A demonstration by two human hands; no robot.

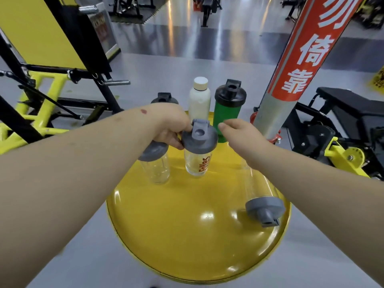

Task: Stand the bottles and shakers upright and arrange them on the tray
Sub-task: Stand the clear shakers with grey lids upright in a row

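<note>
A round yellow tray (187, 235) holds several bottles. My left hand (170, 125) grips the grey lid of an upright clear shaker with orange lettering (198, 161). Left of it stands another clear shaker with a grey lid (155, 165), partly under my wrist. My right hand (241, 134) hovers with fingers apart beside the green shaker with a black lid (227, 109). A white bottle (199, 100) stands at the back, and a dark-lidded shaker (164, 98) shows behind my left hand. One clear shaker with a grey lid (264, 202) lies on its side at the tray's right.
A tilted metal pole with a red sign (291, 65) rises just right of the tray. Yellow and black gym equipment (52, 84) stands on the left, a black bench (342, 113) on the right. Grey floor surrounds the tray.
</note>
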